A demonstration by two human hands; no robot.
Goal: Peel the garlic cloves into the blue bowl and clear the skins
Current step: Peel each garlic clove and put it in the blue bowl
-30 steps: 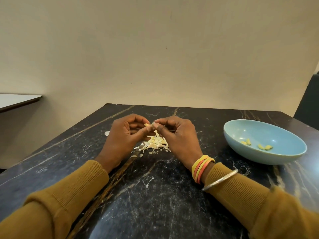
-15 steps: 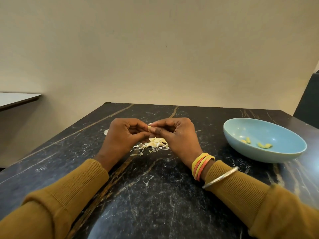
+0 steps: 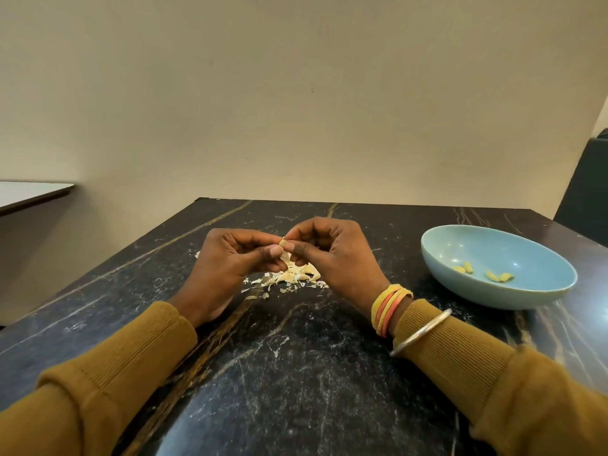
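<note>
- Garlic clove (image 3: 283, 249): held just above the counter (image 3: 296, 357), between both hands and directly over the pile of skins (image 3: 292, 277), presumably so that loosened skin drops onto one heap.
- Left hand (image 3: 230, 263): grip closed, with thumb and curled fingers pinching the clove to steady it.
- Right hand (image 3: 332, 255): grip closed, with thumb and forefinger pinching the same clove, apparently to strip skin.
- Blue bowl (image 3: 487, 248): stands to the right, well apart from the skins. A few peeled cloves (image 3: 464, 269) lie inside.
</note>
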